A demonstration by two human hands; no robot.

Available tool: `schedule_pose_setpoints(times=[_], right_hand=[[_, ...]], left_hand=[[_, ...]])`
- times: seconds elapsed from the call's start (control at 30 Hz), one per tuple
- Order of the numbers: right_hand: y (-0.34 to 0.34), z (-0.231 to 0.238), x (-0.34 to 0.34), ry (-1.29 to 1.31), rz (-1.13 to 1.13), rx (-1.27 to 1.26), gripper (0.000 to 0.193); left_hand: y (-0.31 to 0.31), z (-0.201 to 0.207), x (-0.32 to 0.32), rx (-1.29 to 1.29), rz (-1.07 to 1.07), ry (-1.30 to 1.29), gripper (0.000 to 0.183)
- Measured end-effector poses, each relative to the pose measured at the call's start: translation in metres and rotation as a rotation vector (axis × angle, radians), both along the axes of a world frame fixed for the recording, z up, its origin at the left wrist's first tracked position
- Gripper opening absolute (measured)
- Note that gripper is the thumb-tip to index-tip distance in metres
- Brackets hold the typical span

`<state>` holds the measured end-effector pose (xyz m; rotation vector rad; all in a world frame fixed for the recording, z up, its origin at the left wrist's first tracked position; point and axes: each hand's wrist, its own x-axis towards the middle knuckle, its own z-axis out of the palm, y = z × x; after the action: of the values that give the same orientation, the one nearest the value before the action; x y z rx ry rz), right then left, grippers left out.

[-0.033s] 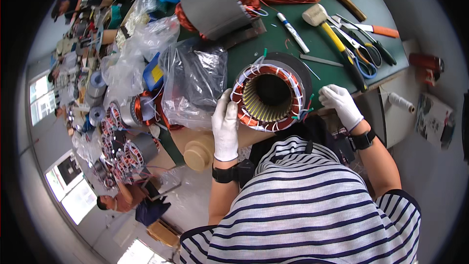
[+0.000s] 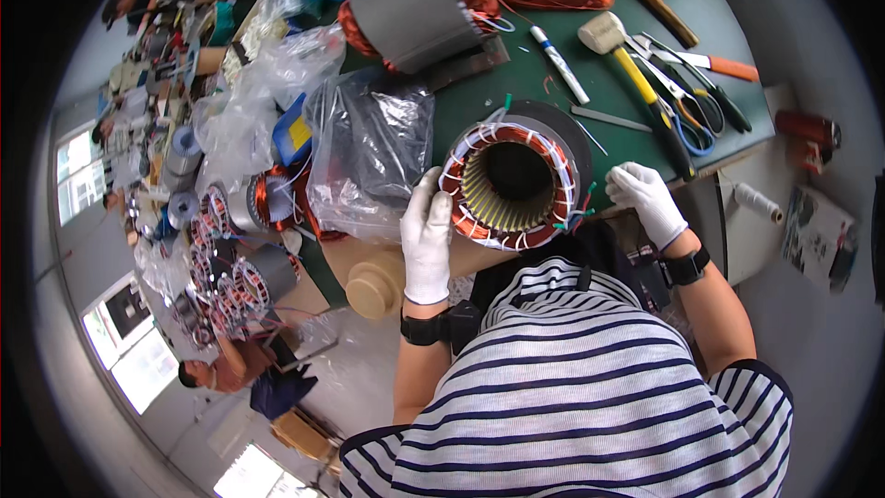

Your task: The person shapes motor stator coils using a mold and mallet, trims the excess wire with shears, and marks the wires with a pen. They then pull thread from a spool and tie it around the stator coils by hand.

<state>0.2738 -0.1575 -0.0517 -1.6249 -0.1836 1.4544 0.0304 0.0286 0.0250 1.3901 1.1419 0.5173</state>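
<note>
A motor stator (image 2: 560, 169) stands at the near edge of the green workbench, its round bore facing up. White lacing binds its ring of copper windings, and yellowish slot liners show inside. My left hand (image 2: 427, 242) grips the left side, thumb by the winding ring and fingers along the outer edge. Thin green-tipped leads (image 2: 573, 219) stick out at the lower right of the ring. To the right of these, apart from the stator, my right hand (image 2: 647, 199) has its gloved fingers curled together; whatever they may hold is too small to make out.
Right of the stator lie a mallet (image 2: 636, 72), scissors (image 2: 693, 120), a metal strip (image 2: 610, 117) and a marker (image 2: 560, 65). Behind it are a larger stator (image 2: 410, 14) and a copper coil (image 2: 553, 2). Plastic bags (image 2: 369, 157) crowd the left. A person (image 2: 230, 369) works beyond.
The whole view has shifted very slightly. Both hands and the stator keep the same places relative to each other.
</note>
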Motion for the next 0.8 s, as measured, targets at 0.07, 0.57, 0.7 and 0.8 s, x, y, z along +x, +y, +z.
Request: schedule_pose_setpoints(times=[0.07, 0.57, 0.7, 0.8], right_hand=[[0.006, -0.006, 0.012, -0.008, 0.063, 0.018, 0.030], [0.146, -0.036, 0.074, -1.243, 0.560, -0.171, 0.015], [0.103, 0.024, 0.093, -0.980, 0.292, 0.091, 0.014], [0.096, 0.129, 0.056, -0.862, 0.442, 0.134, 0.020]], left_hand=[[0.000, 0.012, 0.007, 0.024, -0.068, 0.058, 0.058], [-0.016, 0.030, -0.015, 0.034, 0.086, 0.102, 0.042], [-0.010, 0.052, -0.021, 0.260, 0.129, 0.173, 0.032], [-0.001, 0.077, -0.002, 0.752, -0.078, 0.297, 0.035]])
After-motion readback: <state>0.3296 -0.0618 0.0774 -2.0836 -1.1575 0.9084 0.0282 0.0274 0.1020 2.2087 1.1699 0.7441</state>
